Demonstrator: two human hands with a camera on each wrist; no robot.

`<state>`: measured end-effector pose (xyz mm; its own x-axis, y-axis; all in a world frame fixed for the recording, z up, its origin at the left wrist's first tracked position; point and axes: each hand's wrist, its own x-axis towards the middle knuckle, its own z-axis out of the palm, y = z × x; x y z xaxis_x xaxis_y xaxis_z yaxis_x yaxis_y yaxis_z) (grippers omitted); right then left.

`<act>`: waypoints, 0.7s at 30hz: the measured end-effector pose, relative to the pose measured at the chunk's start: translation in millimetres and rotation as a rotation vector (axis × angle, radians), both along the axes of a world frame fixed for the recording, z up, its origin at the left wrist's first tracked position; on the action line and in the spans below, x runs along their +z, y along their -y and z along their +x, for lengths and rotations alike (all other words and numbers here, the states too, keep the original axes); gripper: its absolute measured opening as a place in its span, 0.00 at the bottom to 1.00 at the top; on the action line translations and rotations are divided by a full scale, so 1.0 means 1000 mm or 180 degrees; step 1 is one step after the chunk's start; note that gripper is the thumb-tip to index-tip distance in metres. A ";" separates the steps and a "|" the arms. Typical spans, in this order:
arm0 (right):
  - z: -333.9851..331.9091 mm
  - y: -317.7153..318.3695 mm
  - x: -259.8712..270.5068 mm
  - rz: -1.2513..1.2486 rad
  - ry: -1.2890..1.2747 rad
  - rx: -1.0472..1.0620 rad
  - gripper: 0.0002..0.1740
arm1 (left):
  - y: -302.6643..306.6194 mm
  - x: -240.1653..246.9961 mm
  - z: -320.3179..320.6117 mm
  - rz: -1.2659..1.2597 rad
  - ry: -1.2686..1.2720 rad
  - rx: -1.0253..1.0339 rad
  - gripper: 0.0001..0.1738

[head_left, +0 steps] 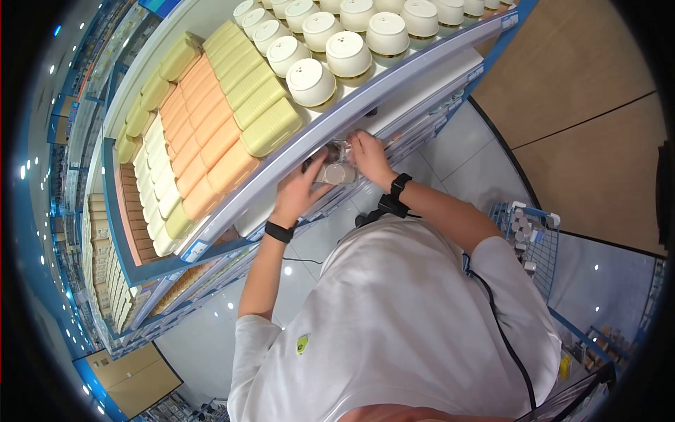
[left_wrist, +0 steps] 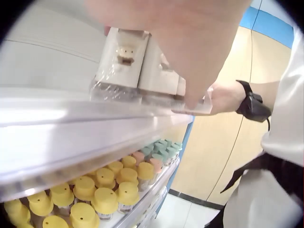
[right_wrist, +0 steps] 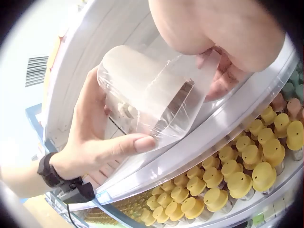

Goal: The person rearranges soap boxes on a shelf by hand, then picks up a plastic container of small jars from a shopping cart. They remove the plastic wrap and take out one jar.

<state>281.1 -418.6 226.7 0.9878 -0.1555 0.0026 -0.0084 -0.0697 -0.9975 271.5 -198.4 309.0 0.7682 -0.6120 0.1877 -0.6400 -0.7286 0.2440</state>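
Note:
My left hand [head_left: 297, 195] grips a clear plastic-wrapped pack [head_left: 339, 174] of white, rounded containers in front of the shelf edge. Its thumb lies along the near side of the pack, with the other fingers round the far side in the right wrist view. Small cartoon faces are printed on the white containers [left_wrist: 122, 59] in the left wrist view. At the other end, my right hand [right_wrist: 223, 40] pinches the loose end of the clear wrapper [right_wrist: 202, 80] between thumb and fingers. Part of the pack is hidden behind the left hand in the left wrist view.
Rows of white-lidded jars [head_left: 349, 55] and orange and green packs [head_left: 204, 116] fill the upper shelf. Below stand many yellow-capped bottles [right_wrist: 241, 185]. The shelf's front rail [head_left: 394, 77] runs close to my hands. A wire cart [head_left: 541, 246] with goods stands at the right.

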 end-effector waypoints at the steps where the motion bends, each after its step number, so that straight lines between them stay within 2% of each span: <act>1: 0.001 0.001 0.001 -0.0333 0.0135 -0.0045 0.15 | -0.002 0.007 0.009 -0.0056 -0.0325 -0.0030 0.51; 2: 0.002 0.002 0.003 -0.0666 0.0267 -0.0093 0.15 | -0.004 0.010 0.018 -0.0109 -0.0652 -0.0064 0.54; 3: 0.003 0.001 0.004 -0.0668 0.0268 -0.0108 0.15 | -0.006 0.010 0.025 -0.0101 -0.0795 -0.0108 0.56; 6: 0.003 -0.003 0.005 -0.0825 0.0586 -0.0212 0.15 | -0.008 -0.001 0.039 0.0229 -0.0775 -0.0068 0.58; 8: 0.005 -0.003 0.003 -0.0729 0.0413 -0.0083 0.16 | -0.007 -0.006 0.043 0.0261 -0.0786 -0.0078 0.58; 10: 0.001 0.003 0.028 -0.0571 0.0198 0.0074 0.15 | -0.004 -0.005 0.044 0.0304 -0.0809 -0.0100 0.57; 12: 0.000 0.006 0.030 -0.0410 -0.0023 0.0230 0.15 | -0.001 0.002 0.040 0.0065 -0.1105 0.0013 0.56; 14: 0.005 0.007 0.017 -0.1552 0.1372 0.0196 0.15 | 0.002 0.008 0.037 0.0106 -0.1027 0.0009 0.55; 17: 0.006 0.008 0.012 -0.1949 0.1669 0.0292 0.13 | 0.005 0.006 0.035 0.0094 -0.0936 0.0000 0.54; 21: 0.011 0.013 0.008 -0.1947 0.1488 0.0564 0.12 | 0.007 0.005 0.032 -0.0001 -0.0708 -0.0093 0.52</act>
